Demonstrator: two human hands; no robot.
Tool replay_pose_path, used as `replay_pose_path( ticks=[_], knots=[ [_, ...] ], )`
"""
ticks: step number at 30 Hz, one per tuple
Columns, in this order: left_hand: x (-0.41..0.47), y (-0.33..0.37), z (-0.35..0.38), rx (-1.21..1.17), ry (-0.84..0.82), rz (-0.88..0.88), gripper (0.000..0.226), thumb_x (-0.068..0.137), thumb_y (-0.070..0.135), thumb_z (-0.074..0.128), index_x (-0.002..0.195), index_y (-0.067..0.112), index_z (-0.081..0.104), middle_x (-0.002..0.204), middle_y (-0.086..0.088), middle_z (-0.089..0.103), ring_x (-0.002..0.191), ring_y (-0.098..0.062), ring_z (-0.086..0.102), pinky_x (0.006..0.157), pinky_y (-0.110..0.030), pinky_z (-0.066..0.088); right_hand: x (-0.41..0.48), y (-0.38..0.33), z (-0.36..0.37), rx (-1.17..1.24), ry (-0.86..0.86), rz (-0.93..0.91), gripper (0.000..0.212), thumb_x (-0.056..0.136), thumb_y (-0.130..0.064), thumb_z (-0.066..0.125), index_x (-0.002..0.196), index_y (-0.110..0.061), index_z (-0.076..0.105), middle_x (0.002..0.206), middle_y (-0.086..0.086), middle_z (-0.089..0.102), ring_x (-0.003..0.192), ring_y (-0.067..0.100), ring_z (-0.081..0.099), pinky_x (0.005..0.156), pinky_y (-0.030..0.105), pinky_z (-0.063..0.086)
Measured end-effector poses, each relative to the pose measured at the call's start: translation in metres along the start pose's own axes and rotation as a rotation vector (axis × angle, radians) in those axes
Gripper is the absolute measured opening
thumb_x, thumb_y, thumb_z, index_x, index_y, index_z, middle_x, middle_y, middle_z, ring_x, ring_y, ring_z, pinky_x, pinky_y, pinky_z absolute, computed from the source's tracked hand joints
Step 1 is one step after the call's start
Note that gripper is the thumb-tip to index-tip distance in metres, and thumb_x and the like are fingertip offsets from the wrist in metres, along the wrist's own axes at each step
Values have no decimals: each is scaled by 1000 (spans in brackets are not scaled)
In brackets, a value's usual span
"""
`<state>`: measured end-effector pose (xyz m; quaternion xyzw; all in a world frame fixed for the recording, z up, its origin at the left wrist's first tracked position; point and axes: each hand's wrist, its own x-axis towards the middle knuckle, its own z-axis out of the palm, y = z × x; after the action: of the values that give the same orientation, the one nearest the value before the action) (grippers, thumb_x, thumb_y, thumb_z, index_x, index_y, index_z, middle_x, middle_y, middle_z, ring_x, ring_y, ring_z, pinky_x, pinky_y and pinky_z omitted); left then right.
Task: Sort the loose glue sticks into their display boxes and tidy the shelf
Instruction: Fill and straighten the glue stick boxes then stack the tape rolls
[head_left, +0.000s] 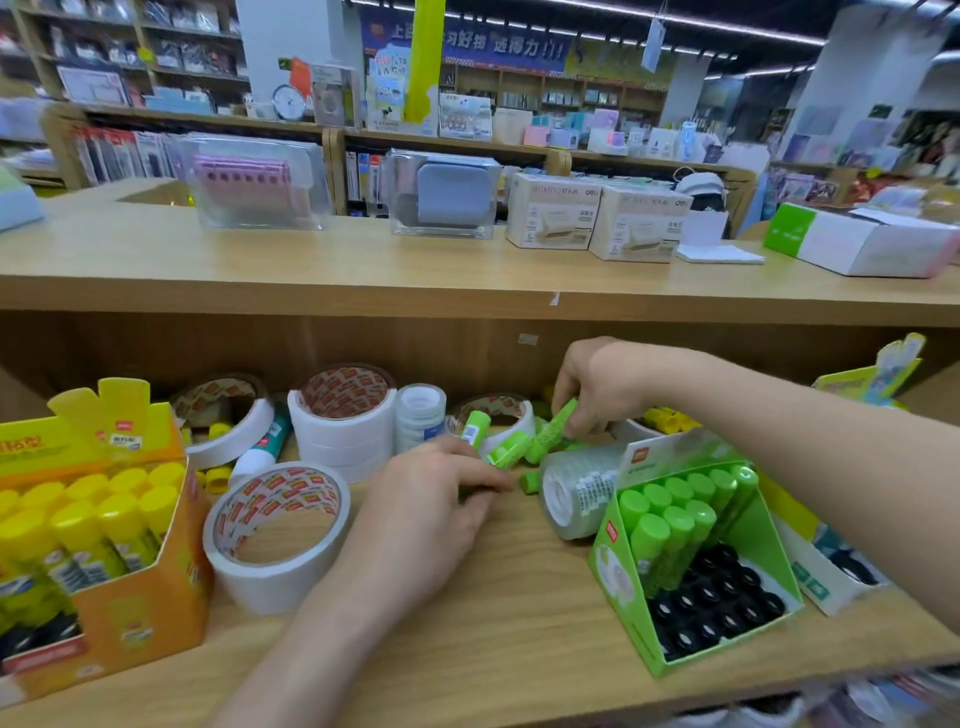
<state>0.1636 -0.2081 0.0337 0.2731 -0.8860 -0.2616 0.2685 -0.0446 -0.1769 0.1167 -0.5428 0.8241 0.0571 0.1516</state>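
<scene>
Left hand (431, 499) curled round green sticks (475, 427). Right hand (597, 387) pinching one stick (553, 428) over loose pile, behind green box (618, 577) on shelf (493, 623).

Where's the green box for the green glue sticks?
The green box sits on the right of the lower shelf, just below the right hand, beside a clear tape stack.

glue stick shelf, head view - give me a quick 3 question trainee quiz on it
1. True or false: the green display box has empty slots.
2. What colour are the glue sticks in the orange box? A red, B yellow, C blue
3. What is the right hand gripping?

Key: 1 true. 2 B. 3 a green glue stick; the left hand holds green ones too.
</scene>
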Motion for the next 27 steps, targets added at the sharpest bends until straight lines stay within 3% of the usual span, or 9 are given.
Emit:
replay_pose_path(
  ticks=[4, 6, 8, 12, 17, 20, 22, 25, 27],
  knots=[
    [-2, -3, 1, -62, 50, 26, 18, 84, 24, 71, 92, 39, 75, 99, 22, 63, 95, 4, 56, 82, -11, 40, -18, 4, 0, 104, 119, -57, 18, 82, -30, 74, 97, -21, 74, 71, -6, 71, 64, 6, 66, 68, 25, 55],
    [-3, -3, 0, -183, 103, 26, 18, 82, 20, 74, 89, 36, 77, 95, 20, 66, 93, 5, 58, 76, -4, 37, -38, 2, -6, 248, 239, -121, 10, 80, -27, 76, 89, -23, 75, 62, -16, 66, 55, -4, 58, 59, 14, 46],
    [-5, 1, -5, -443, 122, -39, 20, 80, 13, 75, 84, 32, 79, 90, 13, 71, 85, 3, 62, 74, -9, 41, -59, -2, -7, 452, 311, -183, 7, 78, -21, 77, 84, -23, 74, 58, -15, 62, 53, -4, 51, 55, 9, 39],
    [-15, 19, -17, -1318, 66, -323, 17, 65, 14, 71, 77, 23, 79, 86, -7, 74, 84, -25, 68, 74, -36, 53, -91, -17, 10, 674, 423, -289, 5, 84, -23, 70, 86, -18, 70, 85, 14, 67, 71, 16, 59, 76, 42, 52],
    [-26, 24, -21, -1728, 61, -387, 14, 64, 11, 71, 75, 19, 77, 89, -12, 73, 87, -39, 70, 71, -42, 57, -112, -52, 40, 967, 610, -334, 22, 87, -43, 52, 88, -20, 53, 94, 17, 64, 87, 35, 63, 80, 57, 51],
    [-31, 25, -21, -1809, 7, -305, 42, 44, 13, 93, 83, 19, 76, 95, -15, 73, 94, -44, 68, 70, -43, 58, -104, -66, 59, 1099, 640, -218, 10, 81, -32, 49, 87, -24, 51, 68, 2, 55, 60, 22, 49, 60, 41, 42],
    [-35, 23, -21, -1826, -13, -289, 48, 39, 15, 96, 83, 19, 76, 96, -15, 73, 93, -41, 69, 67, -41, 57, -100, -76, 68, 1201, 569, -168, 8, 86, -29, 50, 93, -31, 53, 68, -3, 51, 52, 11, 38, 53, 29, 32],
    [-41, 27, -24, -1845, -24, -285, 41, 41, 9, 93, 78, 16, 77, 94, -16, 74, 79, -30, 72, 59, -36, 58, -103, -89, 76, 1438, 418, -162, 15, 93, -30, 57, 108, -29, 58, 73, 0, 55, 46, 8, 37, 41, 20, 29],
    [-44, 29, -25, -1821, 8, -315, 25, 50, 6, 82, 73, 14, 77, 87, -15, 74, 68, -26, 72, 51, -32, 58, -105, -94, 79, 1541, 435, -189, 23, 89, -27, 62, 112, -24, 62, 72, 0, 60, 44, 4, 41, 39, 16, 31]
  ],
)
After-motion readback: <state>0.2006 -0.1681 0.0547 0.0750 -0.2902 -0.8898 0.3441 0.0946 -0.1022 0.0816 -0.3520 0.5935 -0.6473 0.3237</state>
